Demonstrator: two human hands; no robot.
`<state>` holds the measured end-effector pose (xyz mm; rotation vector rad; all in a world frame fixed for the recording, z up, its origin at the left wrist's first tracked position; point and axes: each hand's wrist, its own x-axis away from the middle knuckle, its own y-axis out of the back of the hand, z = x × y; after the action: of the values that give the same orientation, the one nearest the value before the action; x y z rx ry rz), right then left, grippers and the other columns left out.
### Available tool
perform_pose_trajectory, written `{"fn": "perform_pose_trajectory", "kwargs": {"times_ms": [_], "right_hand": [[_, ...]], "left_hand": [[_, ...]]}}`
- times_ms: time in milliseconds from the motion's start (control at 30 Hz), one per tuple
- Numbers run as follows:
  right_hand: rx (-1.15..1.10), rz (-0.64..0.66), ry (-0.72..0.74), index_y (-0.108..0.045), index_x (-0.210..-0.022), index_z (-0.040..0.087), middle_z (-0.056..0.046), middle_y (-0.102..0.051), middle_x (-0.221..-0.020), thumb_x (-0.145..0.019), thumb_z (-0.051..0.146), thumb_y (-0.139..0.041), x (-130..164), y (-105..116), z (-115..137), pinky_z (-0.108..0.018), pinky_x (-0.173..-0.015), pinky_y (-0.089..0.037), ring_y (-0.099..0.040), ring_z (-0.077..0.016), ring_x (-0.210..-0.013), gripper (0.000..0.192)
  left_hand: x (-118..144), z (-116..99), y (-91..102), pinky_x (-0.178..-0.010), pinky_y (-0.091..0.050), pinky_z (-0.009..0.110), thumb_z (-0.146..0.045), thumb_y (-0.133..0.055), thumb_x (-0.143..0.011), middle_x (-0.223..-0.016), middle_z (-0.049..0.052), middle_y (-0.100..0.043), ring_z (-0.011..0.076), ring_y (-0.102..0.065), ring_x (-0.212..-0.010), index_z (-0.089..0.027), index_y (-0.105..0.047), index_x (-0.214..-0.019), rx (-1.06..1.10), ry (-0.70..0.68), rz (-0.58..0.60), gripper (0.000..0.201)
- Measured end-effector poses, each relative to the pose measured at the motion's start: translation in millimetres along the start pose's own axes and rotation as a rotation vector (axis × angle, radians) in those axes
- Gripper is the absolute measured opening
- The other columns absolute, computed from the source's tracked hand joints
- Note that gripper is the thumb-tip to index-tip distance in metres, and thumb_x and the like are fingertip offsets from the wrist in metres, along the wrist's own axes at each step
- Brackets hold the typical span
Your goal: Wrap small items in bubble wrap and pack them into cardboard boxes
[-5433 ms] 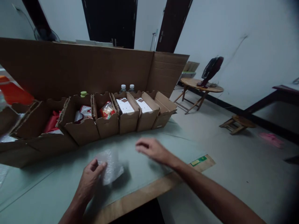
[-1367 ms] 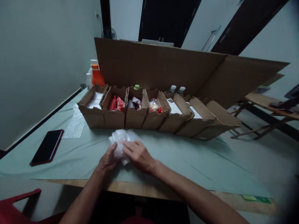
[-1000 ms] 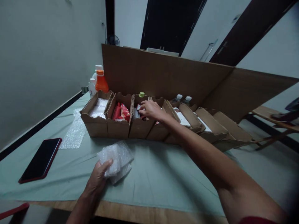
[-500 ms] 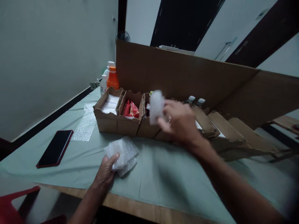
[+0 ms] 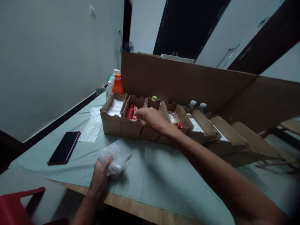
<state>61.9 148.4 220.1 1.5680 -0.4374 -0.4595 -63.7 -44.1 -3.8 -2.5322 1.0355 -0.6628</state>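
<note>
Left grip (image 5: 99,175) clutches bubble wrap (image 5: 116,156); right fingertips hidden in box (image 5: 131,126).

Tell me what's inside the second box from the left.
Red packets stand in the second box, with the right hand at its right edge. The box's front wall covers whatever lies beneath them.
</note>
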Motion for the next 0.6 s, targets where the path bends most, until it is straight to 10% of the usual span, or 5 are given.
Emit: {"fn": "perform_pose_trajectory", "kwargs": {"times_ms": [200,400,500,600], "right_hand": [[0.045,0.338,-0.035,-0.081,-0.099,0.021,-0.007,-0.079,-0.091,-0.076,0.014,-0.072,-96,-27,-5,-0.024,-0.063,-0.043,-0.072,-0.0216,-0.084,0.026],[0.058,0.253,-0.110,-0.079,-0.100,0.017,-0.012,-0.078,-0.101,-0.082,0.018,-0.069,-95,-28,-5,-0.028,-0.076,-0.048,-0.072,-0.0249,-0.093,0.020],[0.054,-0.061,-0.123,-0.074,-0.107,0.015,-0.014,-0.072,-0.120,-0.094,0.025,-0.055,-54,1,-7,-0.034,-0.085,-0.049,-0.068,-0.0266,-0.105,0.025],[-0.069,-0.673,0.006,-0.068,-0.107,0.017,-0.015,-0.070,-0.124,-0.096,0.027,-0.054,1,-8,19,-0.039,-0.092,-0.048,-0.066,-0.0264,-0.109,0.021]], "left_hand": [[-4,11,5.8,-0.067,-0.054,0.027,-0.052,-0.087,-0.059,-0.088,0.006,-0.075,0.0193,-0.068,-0.073,-0.009,-0.068,-0.107,-0.049,-0.021,-0.033,0.067],[-5,13,11.1,-0.065,-0.052,0.027,-0.051,-0.087,-0.057,-0.085,0.005,-0.073,0.0193,-0.067,-0.072,-0.011,-0.068,-0.101,-0.059,0.000,-0.072,0.062],[-6,11,7.7,-0.067,-0.054,0.028,-0.050,-0.087,-0.057,-0.087,0.006,-0.074,0.0205,-0.069,-0.074,-0.010,-0.069,-0.103,-0.014,0.008,-0.069,0.063],[-4,5,1.0,-0.074,-0.056,0.031,-0.048,-0.089,-0.057,-0.092,0.008,-0.074,0.0233,-0.071,-0.082,-0.011,-0.069,-0.109,0.072,0.000,-0.039,0.067]]}}
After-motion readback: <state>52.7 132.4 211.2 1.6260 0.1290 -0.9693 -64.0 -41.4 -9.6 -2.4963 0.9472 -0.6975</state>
